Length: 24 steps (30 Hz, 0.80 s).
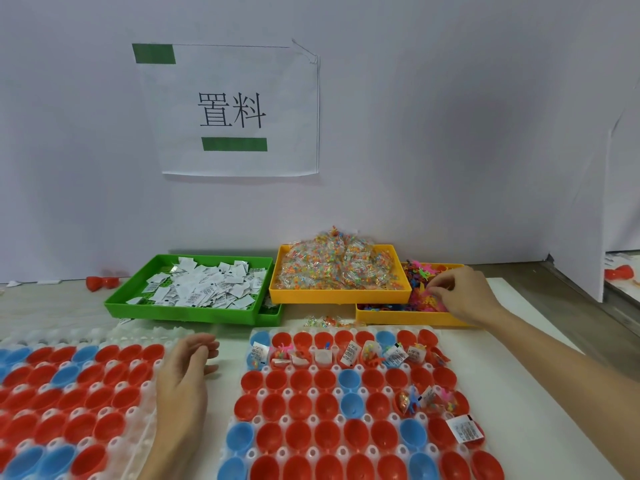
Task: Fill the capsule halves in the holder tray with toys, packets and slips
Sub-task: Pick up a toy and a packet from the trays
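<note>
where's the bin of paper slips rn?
The green tray of white slips sits left of centre in the head view, against the back wall, directly left of the yellow packet tray and behind the capsule holder trays.

clear holder tray (pixel 313 370) of red and blue capsule halves (pixel 301 407); far row holds toys, packets, slips.

Paper sign (pixel 235 112) on wall, up and left of right grip (pixel 460 299): reads "置料", black print. Slips (pixel 207 289) left of it: print too small to read.
</note>
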{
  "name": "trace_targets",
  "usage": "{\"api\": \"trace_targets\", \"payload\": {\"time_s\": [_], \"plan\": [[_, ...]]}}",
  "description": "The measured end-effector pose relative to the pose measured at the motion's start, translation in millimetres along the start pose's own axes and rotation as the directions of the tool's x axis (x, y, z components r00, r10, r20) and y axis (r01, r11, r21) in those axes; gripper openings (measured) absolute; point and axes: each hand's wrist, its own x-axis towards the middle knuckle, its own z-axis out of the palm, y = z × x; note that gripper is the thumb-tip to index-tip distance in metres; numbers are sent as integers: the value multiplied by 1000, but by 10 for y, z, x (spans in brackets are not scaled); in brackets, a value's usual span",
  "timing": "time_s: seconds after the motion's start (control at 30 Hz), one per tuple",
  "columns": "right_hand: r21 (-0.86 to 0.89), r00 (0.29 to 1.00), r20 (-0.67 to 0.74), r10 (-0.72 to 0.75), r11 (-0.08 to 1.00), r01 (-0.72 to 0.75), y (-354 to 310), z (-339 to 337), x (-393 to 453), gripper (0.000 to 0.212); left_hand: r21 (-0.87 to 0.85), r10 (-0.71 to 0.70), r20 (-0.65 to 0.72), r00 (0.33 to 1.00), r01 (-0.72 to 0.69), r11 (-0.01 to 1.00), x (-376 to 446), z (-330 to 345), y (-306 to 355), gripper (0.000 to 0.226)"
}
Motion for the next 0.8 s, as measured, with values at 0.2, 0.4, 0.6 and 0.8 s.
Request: {"api": "trace_targets", "payload": {"time_s": [0.2,0.4,0.6,0.8], "plan": [[204,987,-159,18,979,15,-212,-142,-241,9,-20,-10,25,1000,11,1000,13,-7,-20,31],[461,996,-82,-43,884,76,-616,-310,-817,8,-93,-8,-1,1000,8,996,-57,15,63,32],[389,964,152,-216,910,143,-927,-368,-1311,27,3,101,230,968,-104,995,-58,134,296,30],[257,926,302,-226,955,149,-1052,-351,-1452,30,-243,-44,194,980,92,966,-28,223,154,31]]}}
